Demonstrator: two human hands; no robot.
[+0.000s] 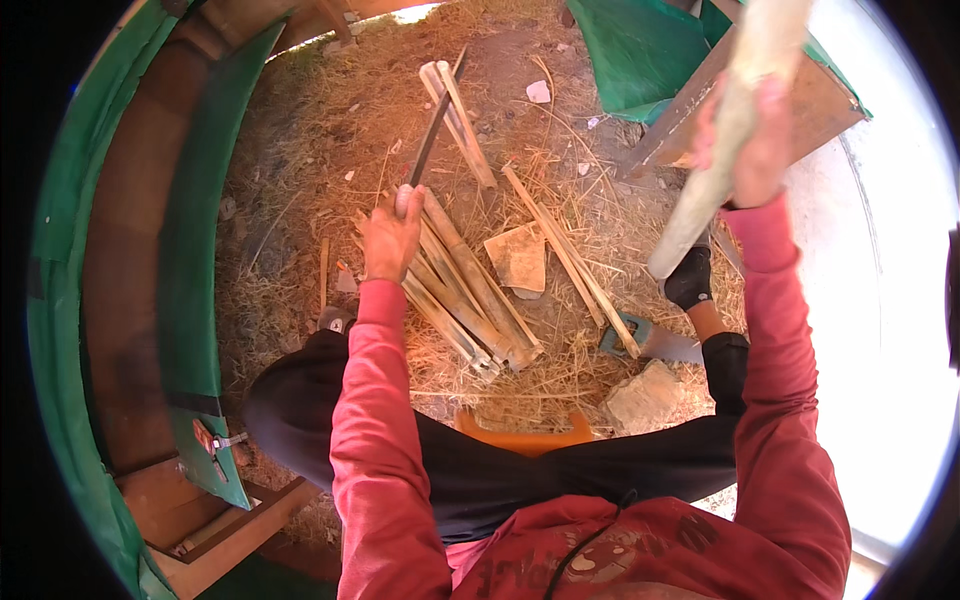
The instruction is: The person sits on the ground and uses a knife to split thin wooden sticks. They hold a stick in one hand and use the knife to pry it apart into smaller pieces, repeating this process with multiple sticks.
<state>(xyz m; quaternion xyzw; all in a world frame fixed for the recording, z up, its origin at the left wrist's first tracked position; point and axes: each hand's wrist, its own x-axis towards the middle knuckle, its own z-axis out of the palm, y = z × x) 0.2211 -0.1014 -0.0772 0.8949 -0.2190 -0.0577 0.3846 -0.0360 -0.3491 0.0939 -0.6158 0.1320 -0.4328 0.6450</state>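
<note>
My left fingers (392, 232) are clenched around the handle of a dark blade (431, 140) that points away from me over the straw-covered ground (300, 160). My right fingers (750, 140) grip a thick pale pole (712, 165), raised high and slanting down toward my knee. Just beside my left hand lies a bundle of split bamboo strips (470, 290). Further right lie thinner strips (570, 250), a handsaw (655, 342) and a stone (645, 397). A green tarp (640, 50) lies beyond.
</note>
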